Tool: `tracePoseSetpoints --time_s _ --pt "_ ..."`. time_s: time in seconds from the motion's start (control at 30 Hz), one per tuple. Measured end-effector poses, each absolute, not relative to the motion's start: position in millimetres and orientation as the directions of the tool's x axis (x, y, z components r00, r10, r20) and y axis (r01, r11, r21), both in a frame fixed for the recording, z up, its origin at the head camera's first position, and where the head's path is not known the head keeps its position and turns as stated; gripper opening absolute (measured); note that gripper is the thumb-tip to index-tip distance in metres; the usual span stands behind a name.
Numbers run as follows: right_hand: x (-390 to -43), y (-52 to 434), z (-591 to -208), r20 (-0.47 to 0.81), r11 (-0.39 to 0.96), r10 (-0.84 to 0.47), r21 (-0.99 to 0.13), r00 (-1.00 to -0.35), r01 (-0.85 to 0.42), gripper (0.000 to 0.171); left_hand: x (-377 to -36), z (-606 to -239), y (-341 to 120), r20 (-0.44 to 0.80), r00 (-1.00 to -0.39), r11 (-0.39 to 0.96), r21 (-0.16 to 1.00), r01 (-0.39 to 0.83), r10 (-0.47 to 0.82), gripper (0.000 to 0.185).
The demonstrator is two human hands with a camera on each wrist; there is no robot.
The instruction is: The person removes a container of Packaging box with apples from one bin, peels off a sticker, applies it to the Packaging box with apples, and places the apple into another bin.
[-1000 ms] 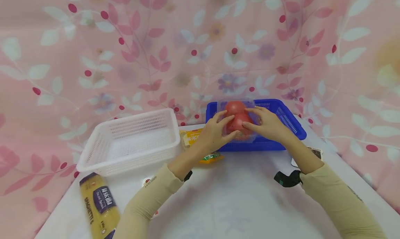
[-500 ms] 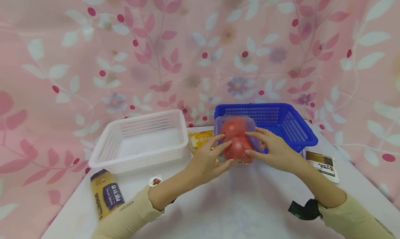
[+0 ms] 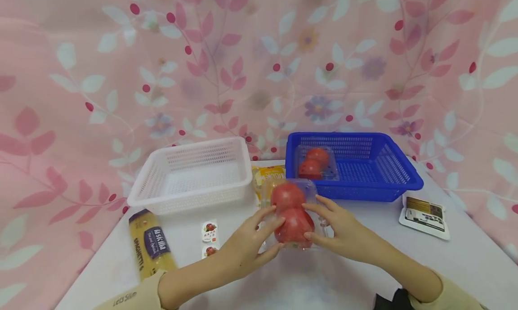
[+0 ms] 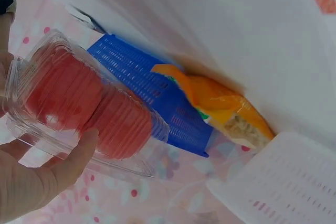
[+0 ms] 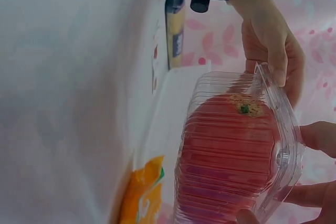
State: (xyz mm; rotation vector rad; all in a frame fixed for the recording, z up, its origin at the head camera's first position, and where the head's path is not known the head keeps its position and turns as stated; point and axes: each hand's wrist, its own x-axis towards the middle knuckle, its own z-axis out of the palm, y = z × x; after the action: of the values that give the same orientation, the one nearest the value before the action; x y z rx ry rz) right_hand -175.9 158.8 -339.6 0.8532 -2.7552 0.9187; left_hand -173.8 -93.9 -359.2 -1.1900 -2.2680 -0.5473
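Where legible, "SPAGHETTI" on pasta packet [image 3: 151,250]

Two red tomatoes sit in a clear ribbed box [image 3: 292,211], one with a small green and tan stem scar. Far right, a bright blue mesh basket [image 3: 380,166] with a second clear box [image 3: 316,163] of red tomatoes in it. Left of that, a white mesh basket [image 3: 194,177]. Between the baskets, an orange-yellow packet [image 3: 270,175] with a touch of green. Near left, a yellow spaghetti pack [image 3: 150,250] with a dark blue label. Two small white stickers [image 3: 209,232] printed red. Right, a white card [image 3: 425,214], dark brown and gold on top. The table [image 3: 344,278] is white, the backdrop [image 3: 121,76] pink with white and rose leaves, red berries and pale purple flowers. Sleeves [image 3: 129,298] are cream.
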Motion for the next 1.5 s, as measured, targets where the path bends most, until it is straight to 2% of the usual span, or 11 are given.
tracePoseSetpoints --time_s 0.13,0.27,0.5,0.8,0.9,1.03,1.17,1.27,1.4,1.5 --pt "-168.2 151.8 -350.6 0.227 0.646 -0.491 -0.553 -0.841 -0.527 0.058 -161.1 -371.9 -105.7 0.576 -0.500 0.510 0.161 0.845 0.646 0.047" --pt "-160.6 145.0 -361.1 0.184 0.633 -0.509 -0.581 -0.841 -0.511 0.059 -150.8 -381.4 -116.2 0.562 -0.490 0.471 0.191 0.861 0.667 0.045" --pt "-151.5 139.0 -379.5 0.200 0.606 -0.543 -0.580 -0.816 -0.545 0.060 -141.3 -396.1 -126.2 0.502 -0.491 0.442 0.221 0.869 0.713 0.045" --pt "-144.3 139.2 -393.0 0.281 0.603 -0.552 -0.516 -0.785 -0.608 0.056 -139.1 -409.5 -127.4 0.491 -0.411 0.352 0.211 0.912 0.768 0.049" --pt "-142.5 139.0 -392.1 0.205 0.611 -0.546 -0.566 -0.812 -0.553 0.059 -138.0 -411.7 -127.5 0.474 -0.418 0.358 0.217 0.908 0.775 0.051" --pt "-141.6 138.2 -388.8 0.037 0.634 -0.517 -0.655 -0.855 -0.411 0.062 -137.1 -413.2 -128.5 0.464 -0.422 0.368 0.207 0.907 0.779 0.051" --pt "-140.5 137.3 -386.5 -0.041 0.668 -0.486 -0.662 -0.873 -0.340 0.065 -137.2 -412.7 -128.7 0.455 -0.426 0.382 0.192 0.904 0.782 0.050" --pt "-139.7 137.3 -384.9 -0.031 0.696 -0.477 -0.623 -0.878 -0.356 0.065 -137.4 -411.3 -128.8 0.452 -0.424 0.392 0.167 0.904 0.785 0.051" --pt "-140.0 138.6 -386.5 0.080 0.717 -0.497 -0.524 -0.864 -0.461 0.065 -138.9 -409.1 -130.1 0.459 -0.399 0.398 0.103 0.912 0.794 0.054" --pt "-141.3 139.0 -388.3 0.181 0.716 -0.518 -0.443 -0.836 -0.540 0.063 -139.1 -405.4 -132.3 0.409 -0.436 0.420 0.135 0.898 0.801 0.059"
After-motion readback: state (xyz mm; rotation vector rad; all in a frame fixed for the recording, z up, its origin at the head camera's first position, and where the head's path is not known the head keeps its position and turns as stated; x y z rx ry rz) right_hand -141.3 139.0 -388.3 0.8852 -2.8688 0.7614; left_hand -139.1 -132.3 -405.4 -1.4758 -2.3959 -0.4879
